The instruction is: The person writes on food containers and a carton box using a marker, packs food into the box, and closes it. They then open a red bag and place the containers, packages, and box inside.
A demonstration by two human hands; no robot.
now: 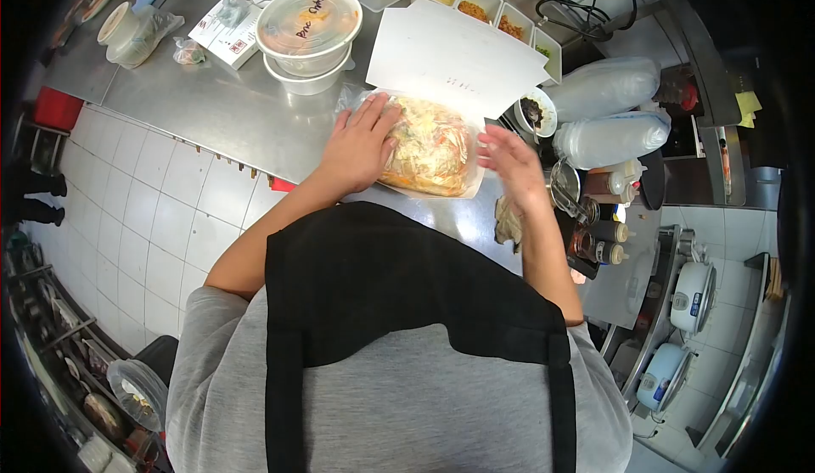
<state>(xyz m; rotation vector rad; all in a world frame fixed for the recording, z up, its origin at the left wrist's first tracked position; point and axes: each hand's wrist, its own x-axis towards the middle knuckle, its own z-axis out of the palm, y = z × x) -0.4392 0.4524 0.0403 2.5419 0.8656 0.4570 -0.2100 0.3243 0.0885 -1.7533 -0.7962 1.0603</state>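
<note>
A white takeaway box lies on the counter with its lid folded back, away from me. Food in a clear plastic bag, in yellow, orange and white, fills its base. My left hand rests on the bag's left side with the fingers stretched out. At the right edge of the box is my right hand, its fingers apart and slightly curled, holding nothing I can see. Whether its fingertips touch the box I cannot tell.
Lidded round tubs are stacked left of the box. Behind its lid are trays of toppings. To the right stand a small bowl, bagged plastic containers and several sauce bottles. A crumpled cloth lies near my right forearm.
</note>
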